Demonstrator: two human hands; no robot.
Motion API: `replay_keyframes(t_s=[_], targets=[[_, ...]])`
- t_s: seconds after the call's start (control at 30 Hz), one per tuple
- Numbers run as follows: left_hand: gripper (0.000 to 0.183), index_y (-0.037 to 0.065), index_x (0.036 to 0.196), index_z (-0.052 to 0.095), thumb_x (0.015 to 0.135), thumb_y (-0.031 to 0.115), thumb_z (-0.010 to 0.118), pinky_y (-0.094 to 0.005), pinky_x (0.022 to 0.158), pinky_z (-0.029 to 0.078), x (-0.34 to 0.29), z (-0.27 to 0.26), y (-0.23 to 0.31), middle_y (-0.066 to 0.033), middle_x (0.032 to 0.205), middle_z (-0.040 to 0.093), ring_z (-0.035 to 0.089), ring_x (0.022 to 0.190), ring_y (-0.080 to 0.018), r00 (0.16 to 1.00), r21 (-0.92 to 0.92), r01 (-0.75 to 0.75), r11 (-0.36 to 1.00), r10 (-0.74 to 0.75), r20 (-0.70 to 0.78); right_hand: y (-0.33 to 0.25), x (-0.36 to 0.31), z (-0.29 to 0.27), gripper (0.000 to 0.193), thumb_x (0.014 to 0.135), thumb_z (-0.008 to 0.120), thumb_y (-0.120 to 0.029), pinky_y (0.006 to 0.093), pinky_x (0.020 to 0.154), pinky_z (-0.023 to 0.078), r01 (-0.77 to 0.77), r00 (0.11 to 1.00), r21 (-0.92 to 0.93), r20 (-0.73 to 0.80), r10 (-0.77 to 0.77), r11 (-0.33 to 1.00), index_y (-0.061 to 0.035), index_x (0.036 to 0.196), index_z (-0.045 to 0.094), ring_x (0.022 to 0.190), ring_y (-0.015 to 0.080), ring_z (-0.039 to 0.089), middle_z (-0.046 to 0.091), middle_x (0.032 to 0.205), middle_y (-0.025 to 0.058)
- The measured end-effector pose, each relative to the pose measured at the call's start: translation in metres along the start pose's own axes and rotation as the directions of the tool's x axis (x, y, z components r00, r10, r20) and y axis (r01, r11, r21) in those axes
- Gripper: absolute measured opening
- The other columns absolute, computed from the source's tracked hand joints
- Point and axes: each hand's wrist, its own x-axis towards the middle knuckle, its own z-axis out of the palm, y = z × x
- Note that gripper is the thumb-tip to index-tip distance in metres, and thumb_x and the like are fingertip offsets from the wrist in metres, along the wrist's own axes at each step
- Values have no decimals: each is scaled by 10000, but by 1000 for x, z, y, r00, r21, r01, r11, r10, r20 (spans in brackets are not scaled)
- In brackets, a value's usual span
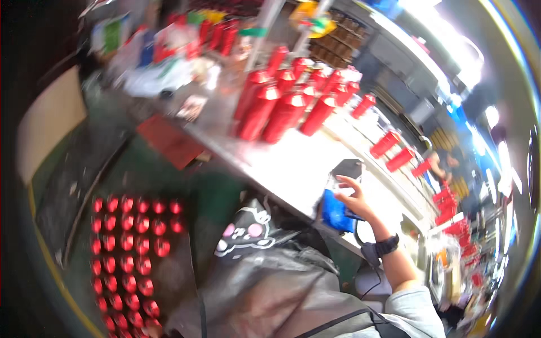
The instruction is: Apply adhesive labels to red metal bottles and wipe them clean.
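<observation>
My right hand [355, 198], with a dark watch on its wrist, is over the bright worktable. Its fingers are apart and slightly curled, just above a blue object [337, 214] and a dark object [346, 168]; blur hides what these are, and I see nothing gripped. At the bottom left, a dim skin-toned patch [152, 328], which seems to be part of my left hand, is next to red metallic bottles [128, 263] standing in rows. Its fingers do not show clearly.
Tall red bottles [286, 115] stand grouped on the worktable [282, 169], with several more red bottles [385, 144] along a line beyond. Plastic bags [152, 73] lie at the far left. A red-brown board [169, 141] is beside the table edge. Another person [445, 160] is at the far right.
</observation>
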Motion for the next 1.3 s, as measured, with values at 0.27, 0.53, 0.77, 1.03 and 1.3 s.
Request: replay_keyframes(t_s=[0.27,0.53,0.77,1.03,1.3], targets=[[249,-58,1035,624,911,156,596,-400,784,542,21,236,100,-235,943,675,644,863,-317,818,234,-489,840,349,457,-34,-38,-39,595,832,731,-306,379,824,538,-207,977,-15,-58,206,978,-85,1358,559,977,295,685,687,1139,175],[367,-27,1241,503,953,153,643,-371,759,566,-88,496,150,-217,1169,582,634,903,-302,428,173,-789,589,325,843,-1,-57,-64,570,838,721,-285,395,887,508,-217,960,110,-157,233,970,-30,1326,572,1029,347,656,685,1116,188],[581,-80,1384,435,967,265,646,-407,1043,410,-133,709,142,-256,1351,507,517,1240,-331,238,11,-919,393,533,812,41,-75,-61,546,823,760,-228,347,752,504,-187,934,124,-285,215,975,-40,1309,593,866,249,627,694,1104,162],[380,-25,1196,603,950,263,642,-371,965,433,-166,778,114,-157,1145,649,599,1065,-268,268,-4,-866,500,472,840,37,-82,-99,491,786,776,-132,207,574,414,-483,784,277,-287,551,831,-31,1249,647,698,44,550,718,980,67],[264,-29,1146,620,962,161,628,-364,907,445,-152,771,112,-133,1061,646,592,984,-251,303,-68,-827,558,545,782,-3,78,-98,509,832,753,-206,244,565,424,-147,961,184,-208,185,972,-54,1293,603,709,99,556,693,1022,81]])
